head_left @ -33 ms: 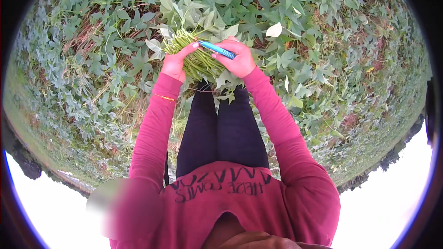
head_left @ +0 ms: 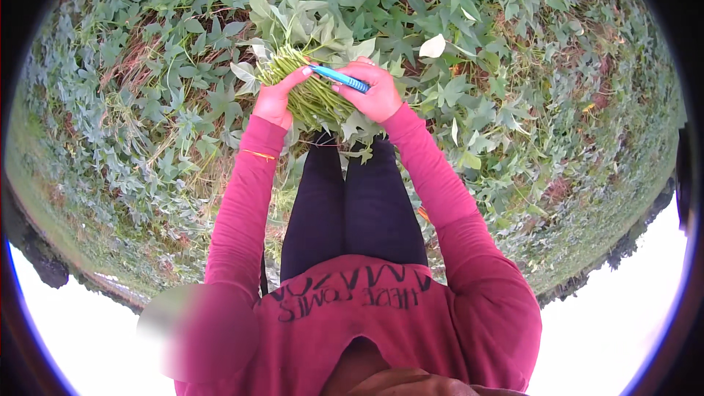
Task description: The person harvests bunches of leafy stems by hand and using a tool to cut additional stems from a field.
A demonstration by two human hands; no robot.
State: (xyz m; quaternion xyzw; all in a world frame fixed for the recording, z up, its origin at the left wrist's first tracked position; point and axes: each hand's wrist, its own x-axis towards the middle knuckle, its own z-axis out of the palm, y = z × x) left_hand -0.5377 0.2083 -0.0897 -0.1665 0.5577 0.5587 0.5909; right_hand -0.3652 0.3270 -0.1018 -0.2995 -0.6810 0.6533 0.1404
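Observation:
A thick bundle of green leafy vine stems [head_left: 317, 103] is held upright in front of my legs, its cut ends bunched together and pale leaves spreading beyond them. My left hand [head_left: 274, 103] is closed around the left side of the bundle, with the thumb lying across the stems. In the fingers of my right hand [head_left: 383, 97] is a slim blue utility knife [head_left: 342, 78] with a ribbed grip. Its tip points left, close to my left thumb and the stem ends. My right hand rests against the bundle's right side; its lower fingers are partly hidden.
Low leafy vines [head_left: 176, 117] cover the ground all around, with dry brown stalks [head_left: 139, 51] among them at the left. A pale upturned leaf [head_left: 433, 46] stands to the right of the bundle. My dark-trousered legs [head_left: 345, 205] are just below it.
Both hands, the bundle and the knife have shifted very slightly to the left. The grip of each hand looks the same.

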